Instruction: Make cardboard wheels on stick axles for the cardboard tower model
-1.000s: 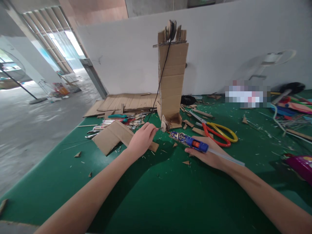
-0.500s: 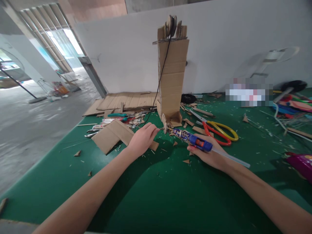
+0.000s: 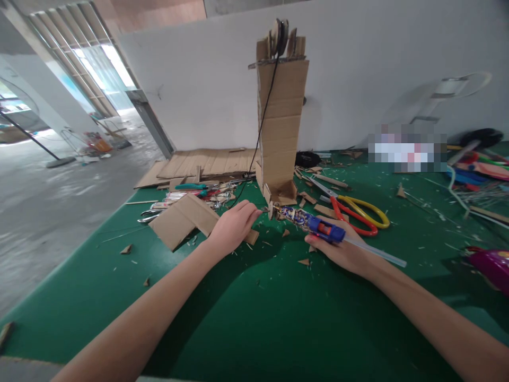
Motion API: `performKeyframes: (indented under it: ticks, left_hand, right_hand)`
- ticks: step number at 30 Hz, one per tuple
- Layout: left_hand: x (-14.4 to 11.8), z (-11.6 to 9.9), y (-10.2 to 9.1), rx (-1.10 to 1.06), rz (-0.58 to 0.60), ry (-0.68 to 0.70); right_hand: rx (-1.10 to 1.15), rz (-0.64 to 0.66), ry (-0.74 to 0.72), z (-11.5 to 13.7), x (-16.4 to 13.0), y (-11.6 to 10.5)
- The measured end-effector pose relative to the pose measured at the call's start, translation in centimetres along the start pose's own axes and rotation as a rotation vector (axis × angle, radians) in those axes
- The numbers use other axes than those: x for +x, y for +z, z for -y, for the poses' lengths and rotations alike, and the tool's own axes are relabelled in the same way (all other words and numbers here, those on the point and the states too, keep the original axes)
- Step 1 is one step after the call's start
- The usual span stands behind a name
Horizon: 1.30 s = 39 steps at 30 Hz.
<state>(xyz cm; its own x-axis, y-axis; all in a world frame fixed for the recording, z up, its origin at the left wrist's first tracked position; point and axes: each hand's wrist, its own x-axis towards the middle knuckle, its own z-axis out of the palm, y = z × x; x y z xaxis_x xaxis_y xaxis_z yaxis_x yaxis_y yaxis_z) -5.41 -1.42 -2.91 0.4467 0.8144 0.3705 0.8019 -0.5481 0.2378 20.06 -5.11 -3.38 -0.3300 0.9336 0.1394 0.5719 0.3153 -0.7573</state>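
Note:
My right hand is closed around a blue hot glue gun, from whose back end a clear glue stick sticks out. The gun's nozzle points left, up against a small cardboard disc. My left hand pinches a thin stick that meets the disc from the left. Just behind stands a tall cardboard tower with round wheel-like discs at its top. A black cord hangs from them down toward my left hand.
Scissors with red and yellow handles lie right of the tower. Left are cut cardboard pieces, teal-handled pliers and flat cardboard sheets. Scraps litter the green table. A purple object sits at the right edge.
Both hands stay nearly still, with the glue gun's nozzle held at the small disc. The whole view has shifted very slightly.

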Motion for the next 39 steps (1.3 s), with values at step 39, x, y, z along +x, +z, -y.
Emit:
performKeyframes:
  ticks: [39]
  left_hand:
    - [0.0,0.0,-0.2,0.014,0.022,-0.05]
  right_hand:
    - [-0.074,0.115,0.011,1.2,-0.1,-0.7]
